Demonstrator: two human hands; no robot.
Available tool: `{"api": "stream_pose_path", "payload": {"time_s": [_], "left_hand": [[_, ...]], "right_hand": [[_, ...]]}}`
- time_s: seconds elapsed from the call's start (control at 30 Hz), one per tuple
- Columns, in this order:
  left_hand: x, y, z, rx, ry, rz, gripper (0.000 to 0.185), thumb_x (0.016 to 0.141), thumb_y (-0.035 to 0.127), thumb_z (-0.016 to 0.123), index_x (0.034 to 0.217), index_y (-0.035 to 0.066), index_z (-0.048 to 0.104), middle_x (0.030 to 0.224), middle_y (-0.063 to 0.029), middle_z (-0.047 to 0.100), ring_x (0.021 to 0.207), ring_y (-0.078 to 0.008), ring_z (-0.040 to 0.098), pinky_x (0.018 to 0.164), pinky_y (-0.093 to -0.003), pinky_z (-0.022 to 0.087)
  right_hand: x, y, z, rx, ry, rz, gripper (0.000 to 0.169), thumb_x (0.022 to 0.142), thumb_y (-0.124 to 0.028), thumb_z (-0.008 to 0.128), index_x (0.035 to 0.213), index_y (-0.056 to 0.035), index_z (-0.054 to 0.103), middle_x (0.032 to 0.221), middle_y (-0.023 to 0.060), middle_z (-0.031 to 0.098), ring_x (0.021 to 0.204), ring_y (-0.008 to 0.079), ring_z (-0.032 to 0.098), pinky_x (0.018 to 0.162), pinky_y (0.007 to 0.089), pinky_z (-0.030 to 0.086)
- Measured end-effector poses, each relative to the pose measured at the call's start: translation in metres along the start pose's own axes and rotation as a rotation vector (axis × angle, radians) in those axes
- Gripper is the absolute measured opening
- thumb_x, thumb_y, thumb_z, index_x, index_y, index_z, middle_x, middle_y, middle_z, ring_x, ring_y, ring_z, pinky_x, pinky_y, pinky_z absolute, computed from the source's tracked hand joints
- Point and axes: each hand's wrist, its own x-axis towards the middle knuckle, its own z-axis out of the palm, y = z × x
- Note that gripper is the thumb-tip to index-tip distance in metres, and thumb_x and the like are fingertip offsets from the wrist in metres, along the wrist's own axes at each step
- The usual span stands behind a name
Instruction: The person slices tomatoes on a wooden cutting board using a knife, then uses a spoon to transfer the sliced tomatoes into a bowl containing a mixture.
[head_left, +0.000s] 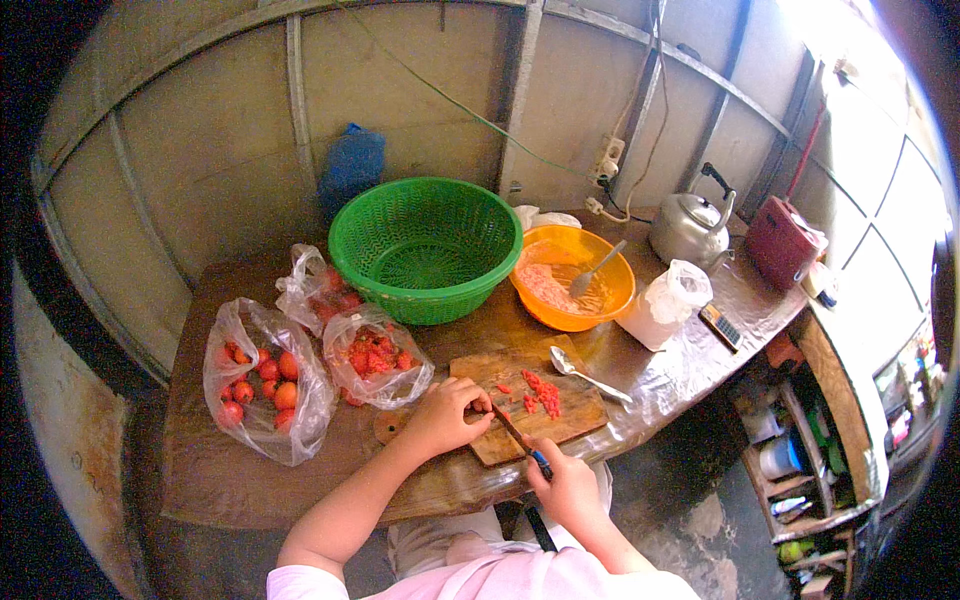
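Observation:
My right hand (564, 480) grips the blue and black handle of a kitchen knife (513, 429). The blade lies over the left part of a wooden cutting board (480, 367). Beside the blade, my left hand (448, 412) has its fingers curled on the board; what they press on is hidden, so its hold is unclear. Chopped red pieces (543, 394), which look like tomato or chili, lie on the board. A metal spoon (585, 375) rests across the board's right edge. Just behind my left hand is an open plastic bag of red chopped or small produce (375, 356).
A bag of tomatoes (271, 382) and another plastic bag (304, 289) stand left. Behind are a green plastic basket (426, 300) and an orange bowl (574, 319) of pinkish mixture. A white bag (660, 311), kettle (686, 232) and calculator (720, 328) stand right.

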Motion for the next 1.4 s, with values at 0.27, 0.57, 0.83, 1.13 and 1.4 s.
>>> {"api": "stream_pose_path", "payload": {"time_s": [0.27,0.57,0.83,1.13,1.4], "left_hand": [[0.001,-0.004,-0.002,-0.031,-0.023,0.024,0.017,0.077,0.02,0.078,0.084,0.008,0.068,0.087,-0.0086,0.068,0.086,-0.0274,0.067,0.08,-0.0389,0.053],[0.001,-0.004,-0.004,-0.066,-0.046,-0.017,0.017,0.077,0.02,0.078,0.081,0.007,0.068,0.086,-0.0102,0.069,0.087,-0.0282,0.067,0.08,-0.0391,0.053],[0.001,-0.006,-0.003,-0.056,-0.05,-0.001,0.018,0.078,0.02,0.079,0.08,0.006,0.069,0.087,-0.0108,0.07,0.088,-0.0294,0.067,0.081,-0.0397,0.053],[0.001,-0.002,-0.006,-0.058,-0.054,-0.008,0.017,0.08,0.019,0.078,0.081,0.005,0.069,0.086,-0.0106,0.07,0.086,-0.0284,0.067,0.08,-0.0393,0.053],[0.001,0.001,-0.001,-0.057,-0.001,-0.01,0.022,0.078,0.022,0.081,0.089,0.006,0.071,0.084,-0.0101,0.068,0.084,-0.0258,0.068,0.076,-0.0377,0.055]], "right_hand": [[-0.007,-0.003,-0.005,0.031,0.027,0.012,0.037,0.094,-0.024,0.06,0.131,-0.0199,0.056,0.086,0.0216,0.07,0.082,0.0418,0.069,0.071,0.0531,0.054],[-0.007,-0.005,0.001,0.036,0.036,-0.027,0.035,0.093,-0.021,0.063,0.127,-0.0151,0.059,0.083,0.0224,0.069,0.078,0.0423,0.068,0.068,0.0512,0.053],[0.008,0.0,0.015,0.061,0.011,-0.007,0.034,0.095,-0.024,0.059,0.127,-0.0132,0.054,0.081,0.0251,0.068,0.078,0.0451,0.067,0.068,0.0568,0.051],[0.001,0.002,0.009,0.032,-0.012,0.037,0.036,0.095,-0.027,0.06,0.13,-0.0177,0.055,0.082,0.0237,0.069,0.08,0.0441,0.068,0.071,0.0559,0.053],[-0.005,0.004,-0.008,0.057,0.031,0.097,0.038,0.095,-0.025,0.06,0.133,-0.0225,0.056,0.08,0.023,0.069,0.08,0.0435,0.068,0.071,0.0549,0.053]]}}
